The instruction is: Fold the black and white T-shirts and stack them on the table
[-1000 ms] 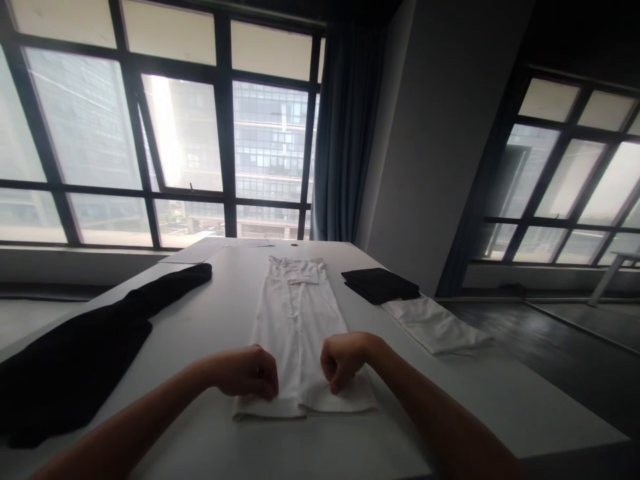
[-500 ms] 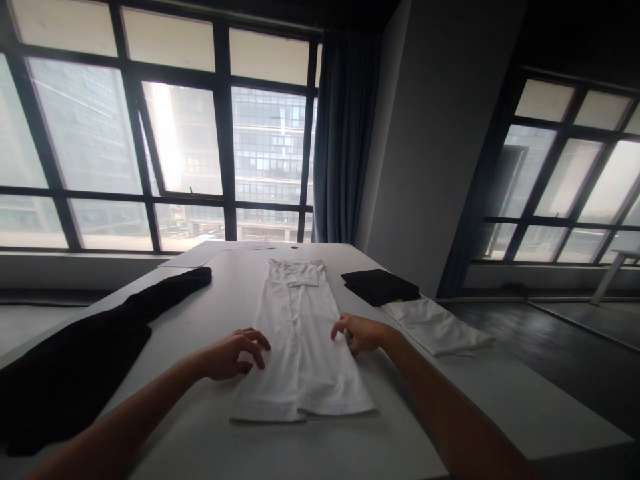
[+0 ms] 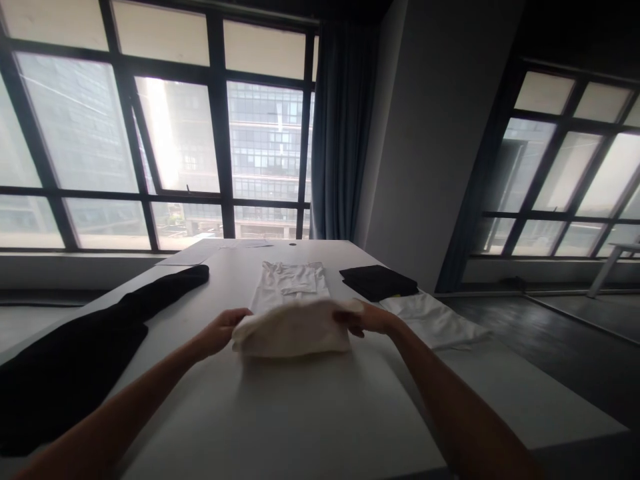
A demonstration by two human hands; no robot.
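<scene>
A pair of white trousers (image 3: 295, 330) lies on the white table in front of me, its near part lifted and folded over toward the waistband. My left hand (image 3: 225, 330) grips the left edge of the fold, with its fingertips partly behind the cloth. At the right edge, my right hand (image 3: 364, 318) pinches the same fold. The lifted cloth is a little blurred and bulges between my hands. Beyond it, the crumpled waist end stays flat on the tabletop.
Black clothing (image 3: 95, 347) stretches along the left of the table (image 3: 280, 420). On the right sit a folded black garment (image 3: 377, 283) and a folded white cloth (image 3: 433, 321). Papers (image 3: 245, 244) lie at the far end, before windows and a blue curtain (image 3: 340, 140).
Both hands have closed on the trousers. The near leg ends have been lifted off the table and brought away from me, over the upper part.
</scene>
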